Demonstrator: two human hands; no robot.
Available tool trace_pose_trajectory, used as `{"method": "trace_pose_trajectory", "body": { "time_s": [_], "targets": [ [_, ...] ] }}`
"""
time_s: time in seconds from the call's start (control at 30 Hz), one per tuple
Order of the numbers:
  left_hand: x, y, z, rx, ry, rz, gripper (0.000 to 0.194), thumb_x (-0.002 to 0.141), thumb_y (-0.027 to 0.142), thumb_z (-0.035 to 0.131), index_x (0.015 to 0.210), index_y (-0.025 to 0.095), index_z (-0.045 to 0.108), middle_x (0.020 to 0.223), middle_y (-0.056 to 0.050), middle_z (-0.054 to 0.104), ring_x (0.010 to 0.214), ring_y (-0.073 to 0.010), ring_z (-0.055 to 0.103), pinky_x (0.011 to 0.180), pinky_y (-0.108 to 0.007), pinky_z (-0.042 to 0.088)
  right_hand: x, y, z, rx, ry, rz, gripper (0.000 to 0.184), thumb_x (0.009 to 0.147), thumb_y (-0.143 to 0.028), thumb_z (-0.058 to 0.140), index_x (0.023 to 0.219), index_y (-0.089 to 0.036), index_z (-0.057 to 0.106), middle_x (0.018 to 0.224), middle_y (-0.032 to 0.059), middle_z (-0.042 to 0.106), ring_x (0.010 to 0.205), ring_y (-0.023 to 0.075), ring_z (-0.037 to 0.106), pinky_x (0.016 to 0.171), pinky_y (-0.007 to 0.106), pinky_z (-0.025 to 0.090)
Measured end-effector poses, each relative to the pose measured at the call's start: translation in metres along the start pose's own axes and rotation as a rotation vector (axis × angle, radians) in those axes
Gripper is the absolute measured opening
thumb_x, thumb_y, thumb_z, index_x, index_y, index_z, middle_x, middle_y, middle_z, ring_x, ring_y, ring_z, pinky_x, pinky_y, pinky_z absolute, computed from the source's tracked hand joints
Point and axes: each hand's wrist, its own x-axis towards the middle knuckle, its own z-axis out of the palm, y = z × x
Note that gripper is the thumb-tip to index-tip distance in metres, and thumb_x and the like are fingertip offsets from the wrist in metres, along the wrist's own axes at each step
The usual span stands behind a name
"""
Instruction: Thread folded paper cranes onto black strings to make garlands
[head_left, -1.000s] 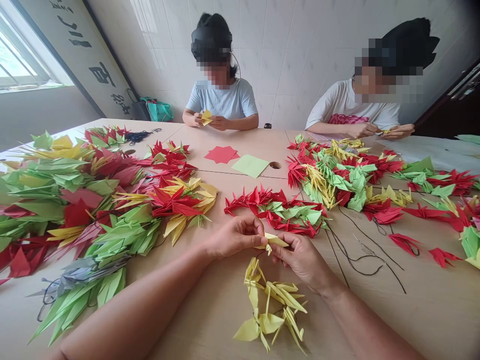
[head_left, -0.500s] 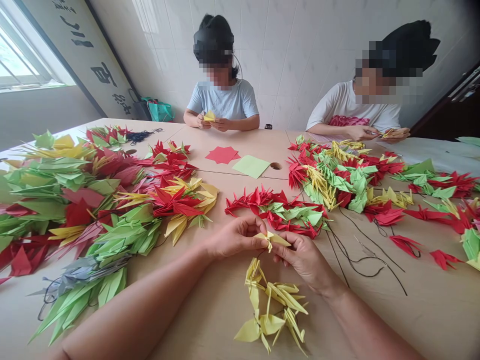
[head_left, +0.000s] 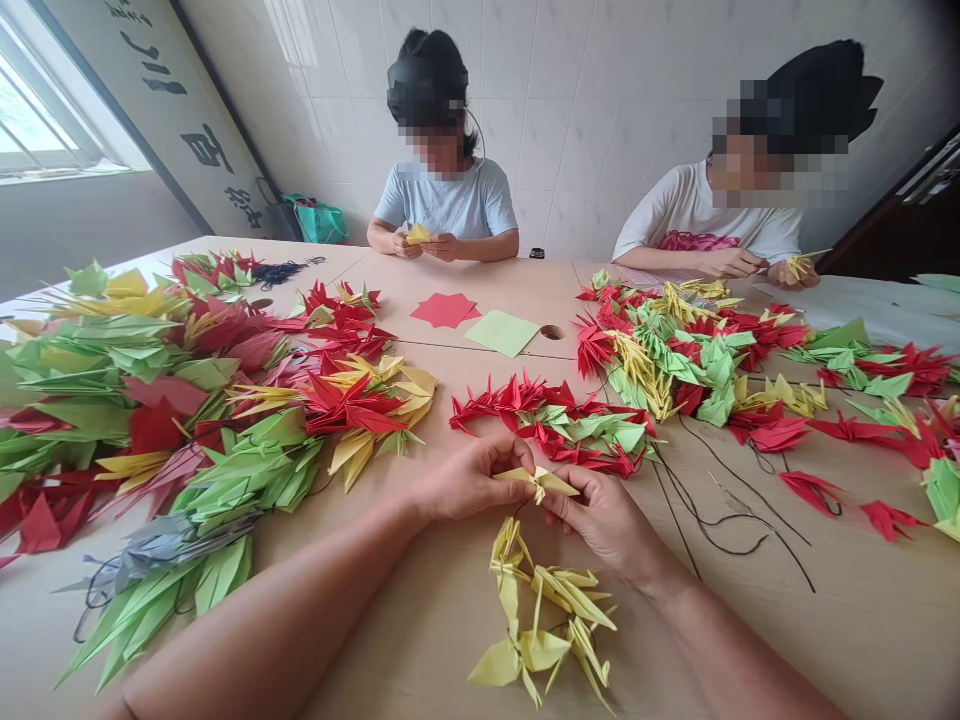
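Between my two hands is a yellow paper crane (head_left: 540, 486), its wings spread to both sides. My left hand (head_left: 480, 475) pinches one wing between thumb and fingers. The opposite wing is gripped by my right hand (head_left: 600, 510). Just below, a string of yellow paper cranes (head_left: 551, 610) lies on the table, with bits of black cord showing among them. Behind my hands rests a strand of red and green paper cranes (head_left: 555, 420).
A large heap of folded cranes (head_left: 150, 370) covers the table's left side. More strung cranes (head_left: 675, 350) and loose black cords (head_left: 697, 500) lie right. Red paper (head_left: 444, 309) and green paper (head_left: 502, 333) sit mid-table. Two people (head_left: 450, 195) fold or handle yellow paper opposite.
My hands stay nearly in place, with the crane's wings shifted only slightly. Across the table, the person on the right has moved their hands apart around a yellow piece.
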Motion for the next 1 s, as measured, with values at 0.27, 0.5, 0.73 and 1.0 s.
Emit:
{"method": "trace_pose_trajectory", "body": {
  "time_s": [0.27, 0.5, 0.73, 1.0],
  "targets": [
    [-0.0004, -0.0023, -0.0003, 0.007, -0.022, 0.001, 0.016, 0.080, 0.022, 0.061, 0.087, 0.017, 0.047, 0.079, 0.001, 0.057, 0.069, -0.0085, 0.052, 0.065, -0.022, 0.041, -0.0002, 0.0016, 0.0007, -0.040, -0.016, -0.019, 0.036, 0.077, -0.052, 0.063, 0.078, -0.016, 0.059, 0.065, -0.0006, 0.053, 0.059, 0.0129, 0.046, 0.051, 0.023, 0.035],
    [-0.0005, -0.0019, 0.0012, 0.044, 0.029, -0.008, 0.016, 0.078, 0.019, 0.060, 0.085, 0.017, 0.045, 0.076, 0.003, 0.056, 0.064, -0.0076, 0.050, 0.060, -0.021, 0.038, -0.0024, -0.0016, 0.0011, -0.047, 0.002, -0.039, 0.033, 0.079, -0.048, 0.062, 0.083, -0.015, 0.062, 0.064, -0.0012, 0.053, 0.059, 0.0126, 0.045, 0.052, 0.023, 0.035],
    [-0.0001, 0.0017, 0.0019, 0.008, 0.034, -0.003, 0.018, 0.078, 0.021, 0.063, 0.083, 0.017, 0.046, 0.077, 0.002, 0.056, 0.067, -0.0085, 0.051, 0.064, -0.022, 0.039, 0.0000, 0.0010, -0.0014, -0.025, -0.017, -0.030, 0.034, 0.080, -0.050, 0.061, 0.085, -0.016, 0.063, 0.067, 0.0000, 0.056, 0.060, 0.0134, 0.049, 0.052, 0.024, 0.036],
    [-0.0005, 0.0015, 0.0054, -0.028, -0.007, 0.007, 0.022, 0.077, 0.022, 0.066, 0.084, 0.016, 0.047, 0.079, 0.000, 0.058, 0.072, -0.0097, 0.054, 0.064, -0.022, 0.041, -0.0009, -0.0007, -0.0038, 0.019, 0.004, -0.054, 0.035, 0.081, -0.050, 0.061, 0.076, -0.016, 0.061, 0.065, -0.0016, 0.053, 0.059, 0.0113, 0.045, 0.054, 0.023, 0.036]
  ]
}}
